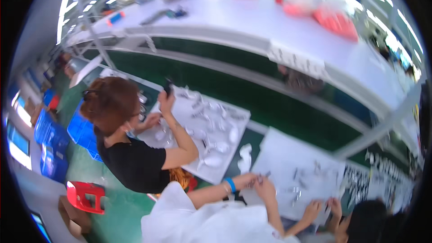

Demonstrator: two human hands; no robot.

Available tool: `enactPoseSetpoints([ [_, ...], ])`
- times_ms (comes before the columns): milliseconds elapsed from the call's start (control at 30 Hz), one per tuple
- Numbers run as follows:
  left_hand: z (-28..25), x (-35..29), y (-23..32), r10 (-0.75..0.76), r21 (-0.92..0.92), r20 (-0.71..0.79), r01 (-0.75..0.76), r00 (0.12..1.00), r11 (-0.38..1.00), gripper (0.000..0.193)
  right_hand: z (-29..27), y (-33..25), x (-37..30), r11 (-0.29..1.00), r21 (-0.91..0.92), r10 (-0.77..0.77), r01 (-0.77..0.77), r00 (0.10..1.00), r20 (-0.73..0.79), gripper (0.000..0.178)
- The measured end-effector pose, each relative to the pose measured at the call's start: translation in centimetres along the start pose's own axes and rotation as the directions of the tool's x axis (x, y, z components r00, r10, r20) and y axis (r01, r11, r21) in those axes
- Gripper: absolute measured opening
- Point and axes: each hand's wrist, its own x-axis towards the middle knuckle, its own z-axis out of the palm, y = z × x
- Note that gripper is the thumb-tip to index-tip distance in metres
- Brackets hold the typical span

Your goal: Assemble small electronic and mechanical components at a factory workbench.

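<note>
My left hand (245, 182), with a blue band (231, 184) round the wrist, meets my right hand (266, 190) in front of me. The fingers of both are closed together round something small, too blurred to name. They are above the near left part of a white sheet (279, 153) on the table. Small, thin, silvery and dark parts (299, 177) lie scattered on that sheet, to the right of my hands. Just beyond my left hand lies a crumpled white piece (244, 157).
At left, a person in black (135, 164) holds a dark tool (168, 86) over a white board (240, 119) with several shiny pieces. Another person's hands (312, 209) work close on my right. A red stool (85, 197) and blue crates (83, 128) stand on the left. A long shelf (216, 13) runs behind.
</note>
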Motion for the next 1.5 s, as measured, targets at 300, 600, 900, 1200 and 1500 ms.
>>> enactPoseSetpoints([
  [300,-0.1,-1.4,5.0,0.084,0.206,-0.074,-0.067,0.994,0.976,0.021,-2.4,3.5,4.6,0.959,0.009,-0.285,0.285,0.958,0.024,0.051],
  [600,-0.9,-2.7,3.0,0.030,0.180,-0.114,-0.009,0.993,0.984,0.030,-0.2,4.6,2.8,0.968,-0.010,-0.250,0.253,0.962,0.112,0.044],
  [900,-0.9,-2.7,3.3,0.018,0.112,-0.114,-0.005,0.993,0.994,0.029,-2.0,4.6,5.5,0.961,-0.063,-0.243,0.270,0.928,0.282,0.019],
  [1200,-0.7,-1.3,3.1,0.065,0.121,-0.141,-0.048,0.988,0.991,0.035,-0.8,6.7,5.6,0.934,0.186,-0.331,0.305,0.935,0.126,0.017],
  [1500,0.1,-0.2,3.0,0.192,0.450,-0.153,-0.105,0.969,0.887,0.038,-0.1,6.9,5.7,0.931,0.203,-0.305,0.305,0.952,-0.032,0.008],
])
